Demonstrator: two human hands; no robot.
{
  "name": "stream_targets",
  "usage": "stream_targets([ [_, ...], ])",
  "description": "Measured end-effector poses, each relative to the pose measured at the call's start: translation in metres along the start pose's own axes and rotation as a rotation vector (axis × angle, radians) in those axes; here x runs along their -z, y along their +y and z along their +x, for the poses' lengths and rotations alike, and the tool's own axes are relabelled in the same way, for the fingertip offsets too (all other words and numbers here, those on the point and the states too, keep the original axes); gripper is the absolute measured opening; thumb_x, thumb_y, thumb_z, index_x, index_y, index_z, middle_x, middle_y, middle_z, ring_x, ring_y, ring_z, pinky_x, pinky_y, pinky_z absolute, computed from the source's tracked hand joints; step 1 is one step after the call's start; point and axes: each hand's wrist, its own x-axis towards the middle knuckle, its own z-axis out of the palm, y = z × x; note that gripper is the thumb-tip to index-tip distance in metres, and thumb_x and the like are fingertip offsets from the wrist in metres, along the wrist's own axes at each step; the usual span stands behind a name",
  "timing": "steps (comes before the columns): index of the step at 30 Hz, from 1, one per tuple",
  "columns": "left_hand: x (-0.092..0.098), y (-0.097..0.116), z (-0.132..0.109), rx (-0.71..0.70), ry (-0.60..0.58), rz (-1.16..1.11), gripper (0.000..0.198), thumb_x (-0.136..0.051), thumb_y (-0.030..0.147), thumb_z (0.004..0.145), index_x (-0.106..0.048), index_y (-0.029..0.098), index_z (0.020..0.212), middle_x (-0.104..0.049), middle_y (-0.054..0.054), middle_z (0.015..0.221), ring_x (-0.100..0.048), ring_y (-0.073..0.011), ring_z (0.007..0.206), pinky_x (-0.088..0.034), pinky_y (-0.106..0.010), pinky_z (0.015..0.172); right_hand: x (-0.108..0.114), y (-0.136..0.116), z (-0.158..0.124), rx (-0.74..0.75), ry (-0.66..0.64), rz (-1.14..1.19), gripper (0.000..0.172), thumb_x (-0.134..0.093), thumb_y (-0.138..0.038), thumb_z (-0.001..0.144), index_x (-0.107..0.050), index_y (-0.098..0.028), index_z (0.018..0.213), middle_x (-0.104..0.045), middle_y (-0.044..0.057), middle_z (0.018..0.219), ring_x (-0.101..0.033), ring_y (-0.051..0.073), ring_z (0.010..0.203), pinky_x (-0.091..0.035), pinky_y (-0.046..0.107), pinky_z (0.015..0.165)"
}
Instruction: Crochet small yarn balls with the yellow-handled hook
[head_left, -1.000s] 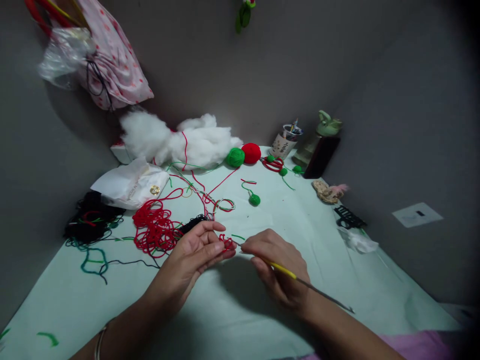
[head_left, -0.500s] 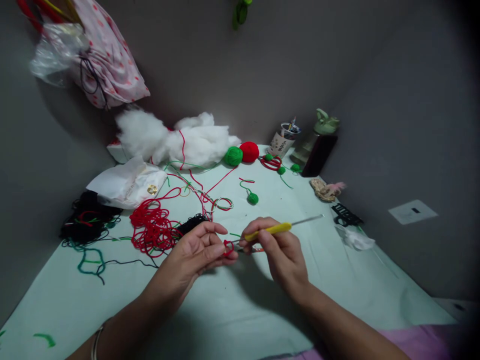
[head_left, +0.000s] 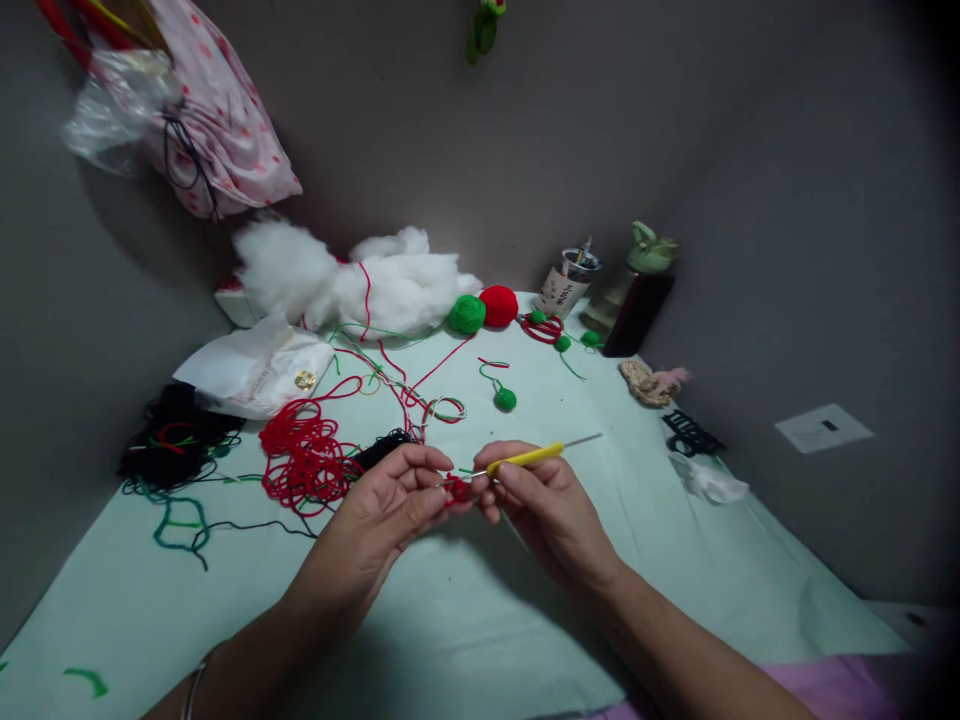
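My left hand (head_left: 390,510) pinches a small red crochet piece (head_left: 455,489) between thumb and fingers, just above the pale green table cover (head_left: 465,620). My right hand (head_left: 544,510) grips a crochet hook with a yellow handle (head_left: 525,458); its metal shaft points up and right, and its working end meets the red piece. Red yarn runs left from the piece toward a loose red yarn pile (head_left: 304,460). A bangle sits on my left wrist.
Black yarn tangle (head_left: 176,445) and green strands lie at left. White stuffing (head_left: 352,275), a green ball (head_left: 467,314) and red ball (head_left: 499,305) sit at the back. A cup (head_left: 566,282), bottle (head_left: 637,285), black clip (head_left: 691,435) and tissue (head_left: 709,480) line the right edge.
My right hand turned the hook from pointing down-right to pointing up-right, then closed in on the left hand. The left hand kept its hold on the red piece.
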Motion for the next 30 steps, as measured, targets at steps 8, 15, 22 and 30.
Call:
stream_targets([
  [8, -0.005, -0.002, -0.001, -0.097, 0.049, 0.146, 0.033, -0.087, 0.025, 0.077, -0.066, 0.022, 0.102, -0.071, 0.005, 0.074, -0.073, -0.014, 0.079, -0.052, -0.026, 0.079, -0.003, 0.007, -0.003, 0.07, -0.087, -0.055, 0.015, -0.075, -0.035, 0.093, -0.083, -0.025, 0.101, -0.077, 0.003, 0.087, -0.066, 0.009, 0.07, -0.054, 0.017, 0.058],
  [15, -0.008, -0.004, -0.003, -0.143, 0.096, 0.325, 0.038, -0.085, 0.021, 0.072, -0.064, 0.023, 0.103, -0.066, 0.007, 0.069, -0.067, -0.0162, 0.079, -0.049, -0.031, 0.081, -0.002, -0.001, 0.001, 0.014, -0.022, 0.087, 0.016, -0.078, -0.035, 0.091, -0.082, -0.022, 0.097, -0.079, 0.004, 0.084, -0.073, 0.012, 0.074, -0.059, 0.016, 0.064],
  [22, -0.006, -0.006, -0.001, -0.091, 0.014, 0.535, 0.047, -0.085, 0.027, 0.07, -0.06, 0.023, 0.11, -0.062, 0.007, 0.07, -0.063, -0.0188, 0.078, -0.046, -0.034, 0.082, -0.001, -0.006, 0.002, -0.021, 0.023, 0.136, 0.017, -0.081, -0.036, 0.088, -0.082, -0.021, 0.096, -0.08, 0.005, 0.088, -0.074, 0.013, 0.075, -0.061, 0.017, 0.062],
  [30, 0.0, 0.01, -0.004, -0.23, 0.237, 0.302, 0.04, -0.059, 0.062, 0.094, -0.061, 0.023, 0.088, -0.042, 0.008, 0.064, -0.043, -0.0115, 0.057, -0.051, -0.027, 0.065, -0.002, -0.009, -0.001, -0.058, -0.005, 0.174, 0.018, -0.081, -0.038, 0.087, -0.08, -0.021, 0.095, -0.08, 0.005, 0.089, -0.077, 0.016, 0.076, -0.062, 0.019, 0.062],
])
